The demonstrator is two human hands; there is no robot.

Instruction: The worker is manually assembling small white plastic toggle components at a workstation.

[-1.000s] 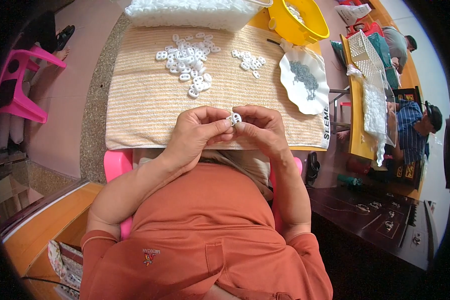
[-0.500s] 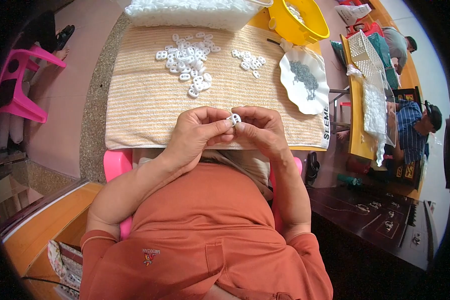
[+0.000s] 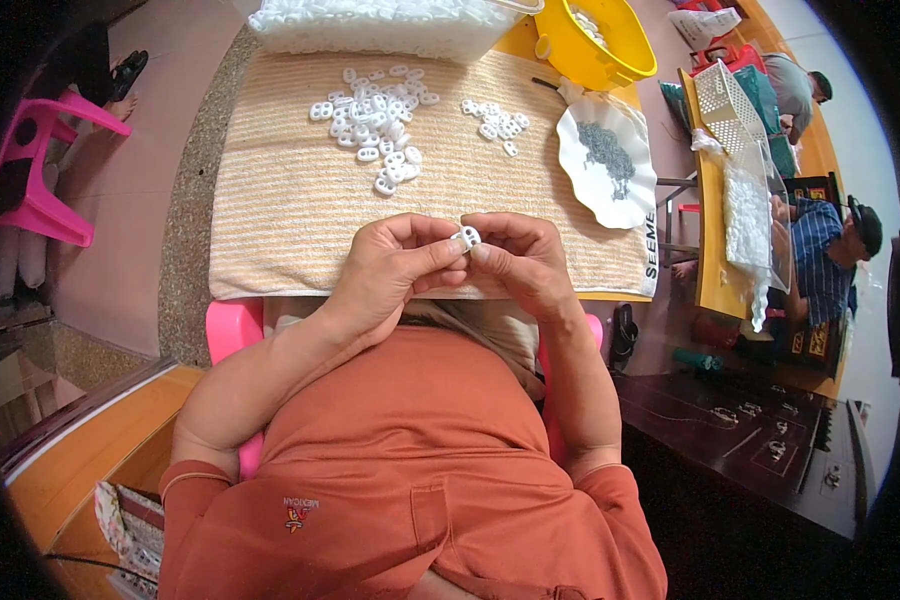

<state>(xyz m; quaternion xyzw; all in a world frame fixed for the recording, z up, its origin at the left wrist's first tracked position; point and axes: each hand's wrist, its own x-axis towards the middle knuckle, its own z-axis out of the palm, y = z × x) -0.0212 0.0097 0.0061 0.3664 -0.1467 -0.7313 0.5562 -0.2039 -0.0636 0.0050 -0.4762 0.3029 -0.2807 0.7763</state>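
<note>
Pinched between the fingertips of both hands is a small white two-hole cord lock (image 3: 468, 237), an oval plastic piece, just over the near edge of the towel. My left hand (image 3: 402, 262) grips its left side with thumb and forefinger. From the other side, the thumb and fingers of my right hand (image 3: 522, 258) close on it; the fingers partly hide the piece. Beyond my hands lies a loose heap of similar white pieces (image 3: 372, 120). A smaller group of white pieces (image 3: 495, 122) lies to its right. Farther right, a white wavy-edged plate (image 3: 582, 185) holds tiny dark grey parts, too small to make out.
A striped towel (image 3: 280, 200) covers the table. At its far side stand a clear bin (image 3: 390, 48) full of white pieces and a yellow basin (image 3: 610, 68). A pink stool (image 3: 45, 190) is at left. Two people sit by another table (image 3: 712, 240) at right.
Both hands keep their pinch on the cord lock with hardly any movement. The whole view has shifted very slightly.
</note>
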